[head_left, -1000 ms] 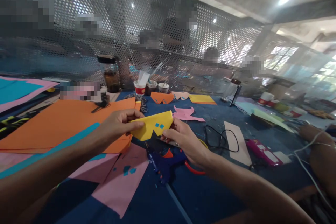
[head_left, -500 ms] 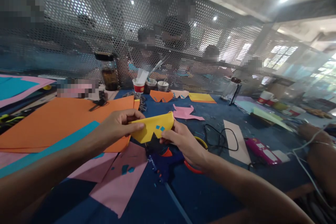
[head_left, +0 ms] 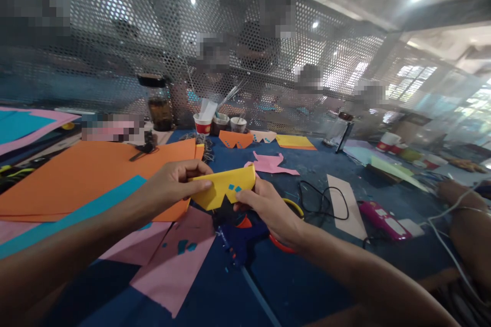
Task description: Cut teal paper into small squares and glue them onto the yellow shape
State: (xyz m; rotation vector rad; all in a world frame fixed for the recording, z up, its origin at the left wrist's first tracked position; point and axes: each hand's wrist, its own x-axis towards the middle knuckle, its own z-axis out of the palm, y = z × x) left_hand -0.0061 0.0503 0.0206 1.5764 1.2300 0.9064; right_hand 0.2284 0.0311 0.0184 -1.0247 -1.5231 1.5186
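Observation:
Between my two hands is a folded yellow paper cutout (head_left: 215, 186) with a notch in its lower edge and small blue paper pieces on its right part. My left hand (head_left: 184, 179) pinches its left end, thumb in front. At the right end, my right hand (head_left: 264, 204) grips it, the thumb close to the blue pieces. Just below lies a dark blue glue gun (head_left: 240, 245) with a glue stick (head_left: 261, 296) trailing from its back. Pink paper (head_left: 176, 265) with blue scraps rests left of the gun. Partly behind my right wrist are scissors with red and yellow handles (head_left: 283, 246).
Orange sheets (head_left: 95, 179) and a blue strip (head_left: 88, 214) cover the left. Paper cups (head_left: 202, 125), an orange cutout (head_left: 236, 139) and a pink cutout (head_left: 270, 163) stand or lie farther back. A black cable (head_left: 322, 202) and a magenta device (head_left: 383, 220) are right, near another person's arm (head_left: 468, 235).
The yellow paper cutout has shifted very slightly right in my hands' grip. Both hands keep nearly the same place, and the things on the table have not moved.

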